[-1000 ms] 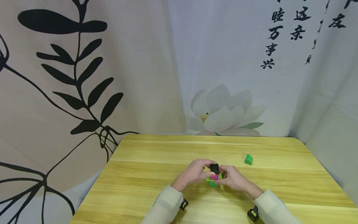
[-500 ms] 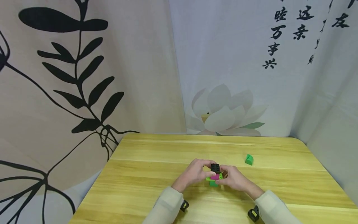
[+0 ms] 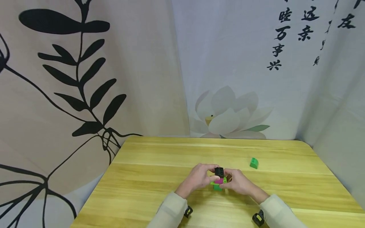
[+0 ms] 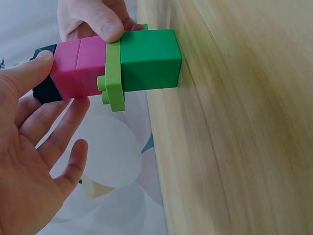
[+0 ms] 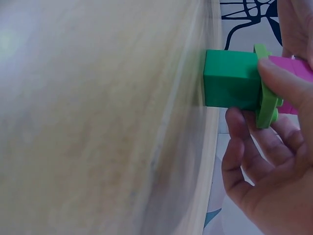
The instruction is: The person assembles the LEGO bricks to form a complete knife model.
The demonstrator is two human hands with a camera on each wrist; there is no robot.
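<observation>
A stack of toy building bricks stands upright on the table between the two hands. From the bottom up it has a green block point(image 4: 151, 61), a lime-green plate point(image 4: 115, 81) with studs sticking out, two magenta bricks point(image 4: 80, 66) and a black brick point(image 3: 219, 172). My left hand point(image 3: 196, 179) pinches the black brick at the top, its thumb on the near side and its other fingers behind. Lower down, my right hand point(image 3: 239, 182) grips the stack around the lime-green plate, the thumb lying across it. Fingers partly hide the black brick in the left wrist view.
A loose green brick with a sloped or curved side point(image 3: 253, 163) lies farther back to the right on the wooden table point(image 3: 148, 177). Behind the table's back edge hangs a printed curtain point(image 3: 148, 69).
</observation>
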